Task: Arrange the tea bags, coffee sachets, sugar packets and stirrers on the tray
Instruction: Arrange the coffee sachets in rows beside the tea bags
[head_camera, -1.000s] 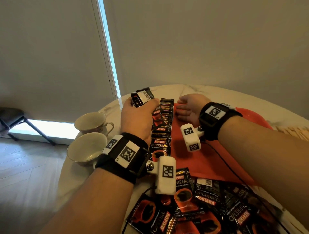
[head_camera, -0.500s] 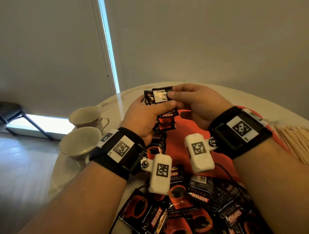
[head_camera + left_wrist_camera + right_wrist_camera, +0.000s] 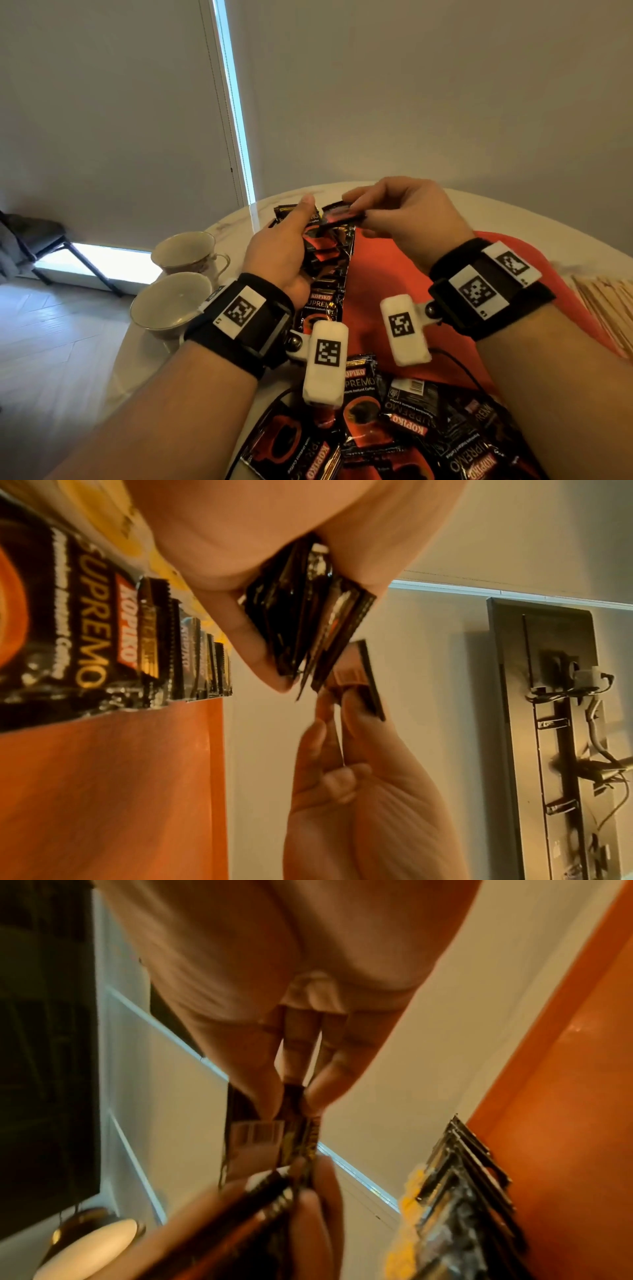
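Nearest the camera, a loose pile of coffee sachets (image 3: 428,435) lies on the table's near edge, overlapping the orange tray (image 3: 387,274); judged to be the unsorted supply. Beyond it, a neat overlapping row of sachets (image 3: 325,294) runs along the tray's left edge, shingled so each label shows. Above the row's far end, the left hand (image 3: 277,253) grips a small stack of sachets (image 3: 301,626), thumb on top, likely as a feed stack. The right hand (image 3: 407,219) pinches a single sachet (image 3: 339,214) by its edge between thumb and fingertips, peeling it from the stack, probably to lay it next in the row.

Left wrist view shows the stack is several sachets thick and fanned, which the head view hides. Right wrist view shows a barcode on the pinched sachet. Only the head view shows the wooden stirrers (image 3: 606,308) right of the tray and two cups (image 3: 174,301) to the left. No tea bags or sugar packets can be made out.
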The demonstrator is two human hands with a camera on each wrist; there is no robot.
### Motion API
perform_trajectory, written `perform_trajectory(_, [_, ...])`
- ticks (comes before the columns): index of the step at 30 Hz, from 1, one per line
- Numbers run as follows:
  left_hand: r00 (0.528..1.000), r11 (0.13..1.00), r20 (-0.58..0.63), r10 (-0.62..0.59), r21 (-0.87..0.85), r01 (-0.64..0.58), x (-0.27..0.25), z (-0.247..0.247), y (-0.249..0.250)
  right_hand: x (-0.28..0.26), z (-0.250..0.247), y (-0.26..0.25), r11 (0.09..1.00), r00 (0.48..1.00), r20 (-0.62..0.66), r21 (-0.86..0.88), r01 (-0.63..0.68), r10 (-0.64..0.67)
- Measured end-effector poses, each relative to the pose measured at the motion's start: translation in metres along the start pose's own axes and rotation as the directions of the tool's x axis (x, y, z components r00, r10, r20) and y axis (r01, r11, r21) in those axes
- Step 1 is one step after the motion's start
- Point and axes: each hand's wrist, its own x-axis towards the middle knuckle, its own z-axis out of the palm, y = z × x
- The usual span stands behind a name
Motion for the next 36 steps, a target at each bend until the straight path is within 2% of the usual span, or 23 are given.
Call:
perform_trajectory(3, [0.998, 1.0, 0.052, 0.021, 0.011, -0.022, -0.002, -0.001, 0.0, -0.001, 0.005, 0.003, 0.998, 0.997, 0.083, -0.065, 0.0, 0.005])
perform_trajectory(6, [0.994, 0.998, 0.095, 0.047, 0.024, -0.049, 0.0, -0.003, -0.003, 0.0, 0.006, 0.001, 0.996, 0.996, 0.091, -0.093, -0.003, 0.011])
perform_trajectory(11, [0.985, 0.993, 0.151, 0.08, 0.068, -0.091, 0.003, -0.005, -0.004, 0.003, 0.002, -0.007, 0.975, 0.987, 0.065, 0.16, -0.154, 0.145])
perform_trajectory(16, [0.955, 0.984, 0.271, 0.119, 0.097, -0.151, 0.0, -0.005, -0.007, 0.004, 0.001, -0.001, 0.936, 0.972, 0.055, 0.264, -0.234, 0.228])
perform_trajectory(19, [0.951, 0.978, 0.278, 0.139, 0.111, -0.176, -0.003, -0.005, -0.008, 0.005, -0.001, -0.002, 0.921, 0.952, 0.071, 0.241, -0.305, 0.296])
perform_trajectory(23, [0.952, 0.974, 0.278, 0.127, 0.147, -0.173, -0.004, -0.003, -0.009, 0.011, -0.006, 0.002, 0.865, 0.916, -0.002, 0.329, -0.378, 0.401])
perform_trajectory(26, [0.949, 0.975, 0.289, 0.127, 0.14, -0.173, -0.006, -0.003, -0.01, 0.011, -0.007, 0.003, 0.813, 0.893, 0.018, 0.406, -0.417, 0.449])
perform_trajectory(28, [0.947, 0.978, 0.296, 0.127, 0.124, -0.17, -0.007, -0.002, -0.009, 0.009, -0.007, 0.005, 0.784, 0.888, 0.035, 0.454, -0.423, 0.459])
perform_trajectory(32, [0.957, 0.983, 0.264, 0.124, 0.102, -0.155, -0.008, 0.0, -0.009, 0.009, -0.006, 0.009, 0.781, 0.891, -0.023, 0.492, -0.384, 0.453])
perform_trajectory(36, [0.975, 0.989, 0.19, 0.118, 0.07, -0.133, -0.002, -0.004, -0.008, 0.01, -0.009, 0.008, 0.771, 0.871, 0.032, 0.449, -0.451, 0.491])
